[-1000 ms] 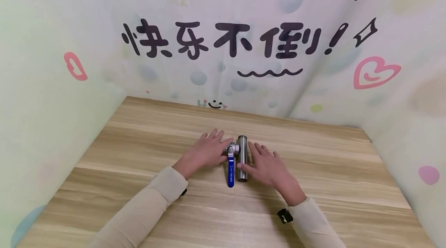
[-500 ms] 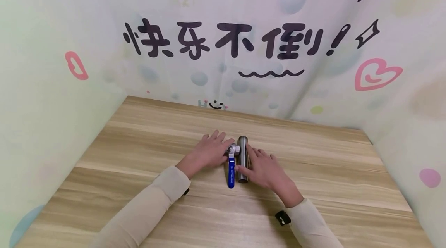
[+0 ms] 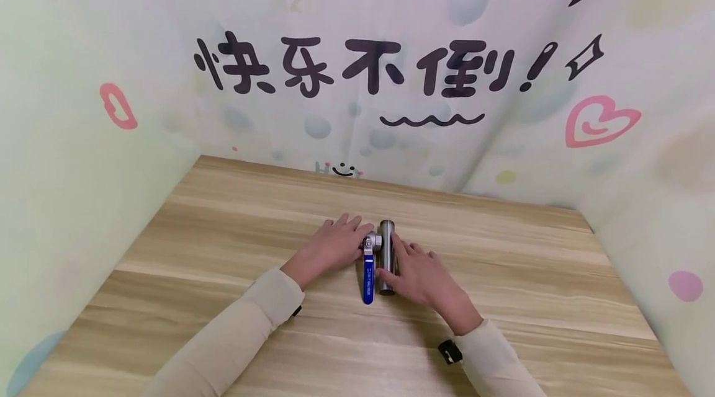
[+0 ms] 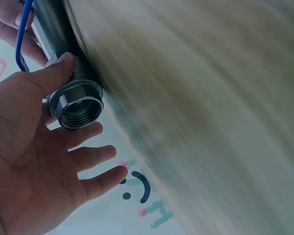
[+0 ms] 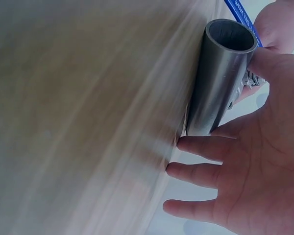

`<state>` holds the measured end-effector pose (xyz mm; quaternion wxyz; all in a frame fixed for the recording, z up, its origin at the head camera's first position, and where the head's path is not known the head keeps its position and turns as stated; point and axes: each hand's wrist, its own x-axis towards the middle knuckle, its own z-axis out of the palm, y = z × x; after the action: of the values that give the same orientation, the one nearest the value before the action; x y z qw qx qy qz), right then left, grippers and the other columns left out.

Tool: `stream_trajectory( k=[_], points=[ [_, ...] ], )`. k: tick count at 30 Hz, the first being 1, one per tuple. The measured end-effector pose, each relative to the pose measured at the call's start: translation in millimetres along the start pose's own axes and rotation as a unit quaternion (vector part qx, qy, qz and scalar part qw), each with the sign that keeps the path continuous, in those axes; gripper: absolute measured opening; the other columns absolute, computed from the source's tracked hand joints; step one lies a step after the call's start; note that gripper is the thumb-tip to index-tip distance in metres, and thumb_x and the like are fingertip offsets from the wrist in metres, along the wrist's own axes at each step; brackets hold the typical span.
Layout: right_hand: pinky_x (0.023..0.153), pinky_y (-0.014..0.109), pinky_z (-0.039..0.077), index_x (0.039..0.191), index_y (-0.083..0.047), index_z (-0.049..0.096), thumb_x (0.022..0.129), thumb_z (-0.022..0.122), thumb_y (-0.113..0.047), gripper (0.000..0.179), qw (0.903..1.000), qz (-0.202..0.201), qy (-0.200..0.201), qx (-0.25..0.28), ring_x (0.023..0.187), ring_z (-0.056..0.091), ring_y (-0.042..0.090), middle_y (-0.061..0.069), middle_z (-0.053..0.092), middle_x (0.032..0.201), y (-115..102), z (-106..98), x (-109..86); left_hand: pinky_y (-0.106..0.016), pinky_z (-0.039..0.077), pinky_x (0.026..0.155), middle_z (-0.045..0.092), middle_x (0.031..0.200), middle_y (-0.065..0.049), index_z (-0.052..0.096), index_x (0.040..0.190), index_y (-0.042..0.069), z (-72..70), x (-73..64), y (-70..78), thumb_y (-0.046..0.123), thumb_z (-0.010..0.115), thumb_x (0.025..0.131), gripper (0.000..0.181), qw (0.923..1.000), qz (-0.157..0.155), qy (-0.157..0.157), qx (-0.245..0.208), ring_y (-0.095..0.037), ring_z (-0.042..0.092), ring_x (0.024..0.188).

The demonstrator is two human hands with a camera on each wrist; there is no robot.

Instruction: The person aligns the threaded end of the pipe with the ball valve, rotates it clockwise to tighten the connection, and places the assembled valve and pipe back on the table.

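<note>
Valve [image 3: 368, 267] and tube [image 3: 386, 254] far from side edges [image 3: 151, 229]

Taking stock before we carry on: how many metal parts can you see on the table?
2: the blue-handled valve at the left hand, and the steel tube beside it at the right hand. Anything small under the hands could be hidden.

Ball valve [image 3: 374, 241] and steel tube [image 3: 386, 254] block the gap btwn L hand [image 3: 329, 245] and R hand [image 3: 420, 273], w/ blue lever [image 3: 368, 280] jutting wristward; tabletop [image 3: 547, 273] leaves room outboard of both. Clearance under R hand is hard to judge.
</note>
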<state>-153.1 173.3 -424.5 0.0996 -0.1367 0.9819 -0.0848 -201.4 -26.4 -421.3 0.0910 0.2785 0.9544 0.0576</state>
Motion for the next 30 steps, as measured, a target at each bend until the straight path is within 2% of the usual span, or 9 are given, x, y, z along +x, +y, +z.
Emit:
stream_trajectory(
  k=[16, 25, 30],
  points=[
    [0.1, 0.061, 0.041, 0.156, -0.005, 0.013, 0.092, 0.051, -0.061, 0.093, 0.9999, 0.01, -0.009, -0.002, 0.135, 0.039, 0.043, 0.019, 0.039, 0.151, -6.9, -0.7, 0.3, -0.059, 0.038, 0.106, 0.043, 0.149, -0.011, 0.038, 0.149, 0.021, 4.9, 4.4, 0.4, 0.033, 0.061, 0.095, 0.06, 0.9994, 0.013, 0.027, 0.016, -0.04, 0.038, 0.137],
    [0.097, 0.059, 0.045, 0.155, -0.003, 0.013, 0.092, 0.055, -0.056, 0.093, 0.9999, 0.006, -0.009, 0.005, 0.132, 0.042, 0.043, 0.021, 0.04, 0.15, -11.1, -3.3, 2.5, -0.057, 0.043, 0.101, 0.046, 0.147, -0.008, 0.039, 0.149, 0.021, -1.1, 4.9, 2.1, 0.033, 0.063, 0.094, 0.061, 0.9996, 0.003, 0.017, 0.021, -0.037, 0.044, 0.133],
    [0.097, 0.056, 0.047, 0.155, -0.002, 0.013, 0.092, 0.056, -0.054, 0.092, 0.9999, 0.008, -0.012, 0.007, 0.13, 0.044, 0.044, 0.02, 0.041, 0.149, -12.4, -3.2, 1.2, -0.056, 0.043, 0.101, 0.049, 0.145, -0.006, 0.042, 0.147, 0.02, -1.0, 5.5, 3.7, 0.034, 0.065, 0.093, 0.061, 0.999, 0.007, 0.02, 0.04, -0.035, 0.047, 0.13]
  ],
)
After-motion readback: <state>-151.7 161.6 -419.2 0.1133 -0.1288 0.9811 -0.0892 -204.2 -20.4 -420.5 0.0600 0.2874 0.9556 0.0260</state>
